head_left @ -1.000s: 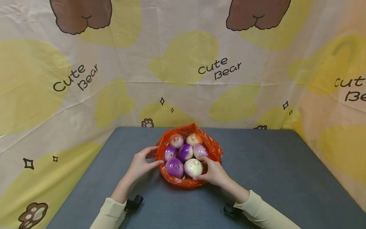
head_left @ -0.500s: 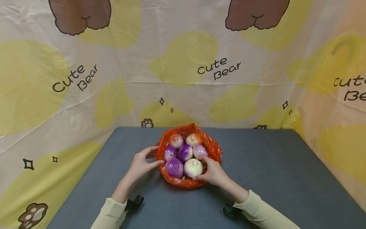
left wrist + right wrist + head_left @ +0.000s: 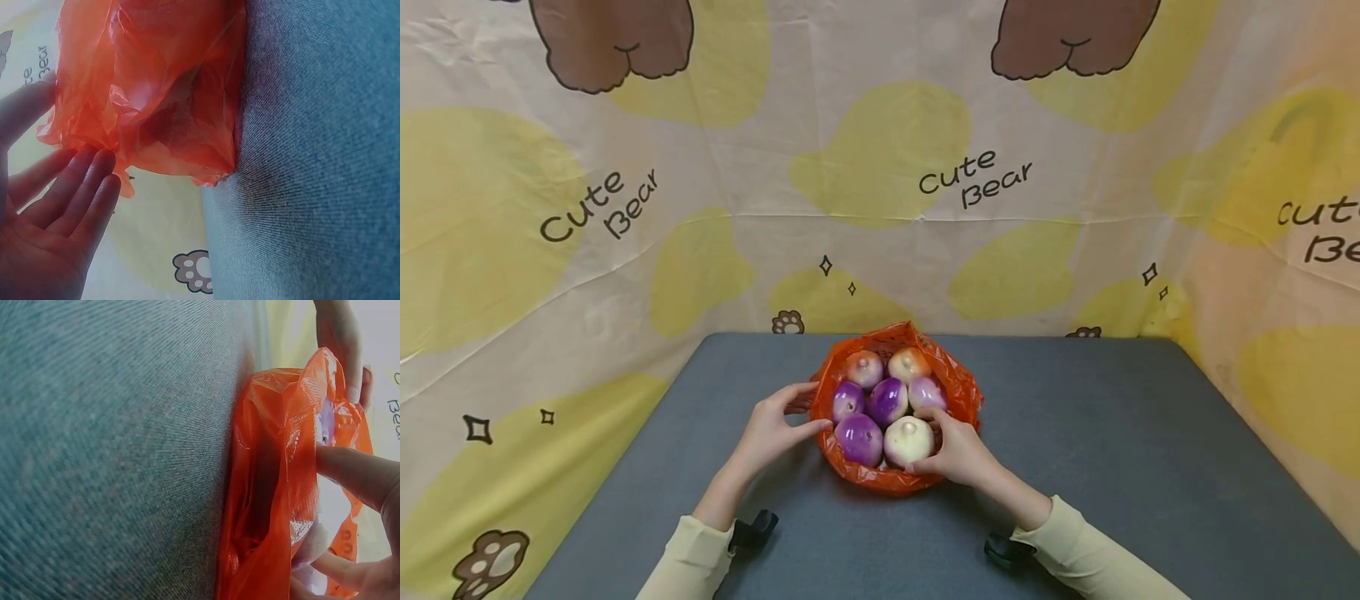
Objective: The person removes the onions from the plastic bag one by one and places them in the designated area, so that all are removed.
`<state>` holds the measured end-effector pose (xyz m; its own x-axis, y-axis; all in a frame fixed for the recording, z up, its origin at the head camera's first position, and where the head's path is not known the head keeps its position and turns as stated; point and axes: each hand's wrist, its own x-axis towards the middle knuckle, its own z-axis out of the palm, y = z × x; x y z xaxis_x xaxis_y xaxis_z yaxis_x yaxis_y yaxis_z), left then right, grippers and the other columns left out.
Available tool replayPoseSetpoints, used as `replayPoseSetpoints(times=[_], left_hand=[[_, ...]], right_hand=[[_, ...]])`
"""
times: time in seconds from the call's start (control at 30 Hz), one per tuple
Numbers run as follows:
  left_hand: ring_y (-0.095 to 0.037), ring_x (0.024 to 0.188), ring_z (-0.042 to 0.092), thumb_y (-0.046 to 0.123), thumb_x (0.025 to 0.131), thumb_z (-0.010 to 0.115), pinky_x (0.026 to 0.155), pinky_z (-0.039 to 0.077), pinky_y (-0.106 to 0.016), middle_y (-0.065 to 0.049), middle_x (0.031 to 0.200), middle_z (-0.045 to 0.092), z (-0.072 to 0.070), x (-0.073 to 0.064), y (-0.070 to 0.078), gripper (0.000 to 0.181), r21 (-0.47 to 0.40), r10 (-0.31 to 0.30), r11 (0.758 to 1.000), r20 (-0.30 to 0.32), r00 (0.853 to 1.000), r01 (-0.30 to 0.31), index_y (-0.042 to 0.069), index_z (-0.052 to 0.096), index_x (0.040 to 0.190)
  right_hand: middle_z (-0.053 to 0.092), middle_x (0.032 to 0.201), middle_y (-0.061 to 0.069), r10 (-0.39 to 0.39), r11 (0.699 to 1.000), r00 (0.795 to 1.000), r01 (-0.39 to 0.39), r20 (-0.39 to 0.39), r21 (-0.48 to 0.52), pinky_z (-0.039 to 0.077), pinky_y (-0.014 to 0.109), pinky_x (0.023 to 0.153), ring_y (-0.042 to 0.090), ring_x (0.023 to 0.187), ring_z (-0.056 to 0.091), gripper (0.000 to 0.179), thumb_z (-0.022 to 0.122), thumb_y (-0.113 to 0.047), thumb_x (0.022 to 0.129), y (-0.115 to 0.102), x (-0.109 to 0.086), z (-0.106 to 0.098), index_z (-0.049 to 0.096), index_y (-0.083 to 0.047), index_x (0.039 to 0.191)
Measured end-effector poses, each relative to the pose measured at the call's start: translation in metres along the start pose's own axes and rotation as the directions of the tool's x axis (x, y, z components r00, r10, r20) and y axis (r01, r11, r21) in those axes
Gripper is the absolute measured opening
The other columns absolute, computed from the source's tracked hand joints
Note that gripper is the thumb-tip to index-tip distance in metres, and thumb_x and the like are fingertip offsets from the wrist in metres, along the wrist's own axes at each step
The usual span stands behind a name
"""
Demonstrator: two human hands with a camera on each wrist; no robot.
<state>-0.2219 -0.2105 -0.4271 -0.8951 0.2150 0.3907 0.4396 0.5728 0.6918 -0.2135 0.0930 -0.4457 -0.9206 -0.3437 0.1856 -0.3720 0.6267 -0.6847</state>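
An orange plastic bag [image 3: 967,388] stands wide-mouthed on the table, filled with several purple and white onions. At its near right, my right hand [image 3: 964,452] holds a pale white onion [image 3: 908,440], thumb on the near side and fingers reaching down the far side. In the right wrist view the thumb [image 3: 353,470] passes over the bag's edge to the onion. My left hand [image 3: 777,425] touches the bag's left side with spread, nearly straight fingers [image 3: 87,194]. Beside the pale onion sits a purple onion [image 3: 859,439], with another purple onion [image 3: 887,401] behind.
The grey cloth-covered table [image 3: 1075,433] extends around the bag. Behind it hangs a printed backdrop [image 3: 880,167] with yellow patches and lettering. Dark wrist devices, one at the left wrist [image 3: 755,532] and one at the right wrist [image 3: 1009,551], sit close above the tabletop.
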Motion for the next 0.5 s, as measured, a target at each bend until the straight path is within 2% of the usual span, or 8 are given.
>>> replayPoseSetpoints(times=[0.17,0.5], left_hand=[[-0.015,0.094,0.065,0.033,0.074,0.081,0.085,0.056,-0.037,-0.002,0.109,0.068,0.0005,0.0013,0.0002,0.056,0.005,0.000,1.000,0.000,1.000,0.000,0.012,0.061,0.122],[-0.015,0.095,0.065,0.033,0.074,0.081,0.085,0.056,-0.035,-0.002,0.108,0.068,0.0003,0.0026,0.0017,0.057,0.012,0.005,1.000,0.005,1.000,-0.005,0.011,0.061,0.122]], right_hand=[[0.063,0.119,0.010,-0.005,1.000,1.000,0.005,0.004,-0.011,0.050,0.046,0.091,0.025,0.106,0.059,0.076,0.089,-0.029,0.060,0.0001,0.0012,-0.0011,0.057,-0.006,0.124],[0.064,0.117,0.007,-0.024,1.000,0.999,0.024,-0.022,-0.003,0.049,0.045,0.092,0.023,0.105,0.059,0.081,0.091,-0.029,0.056,-0.0018,0.0018,-0.0066,0.057,-0.006,0.125]])
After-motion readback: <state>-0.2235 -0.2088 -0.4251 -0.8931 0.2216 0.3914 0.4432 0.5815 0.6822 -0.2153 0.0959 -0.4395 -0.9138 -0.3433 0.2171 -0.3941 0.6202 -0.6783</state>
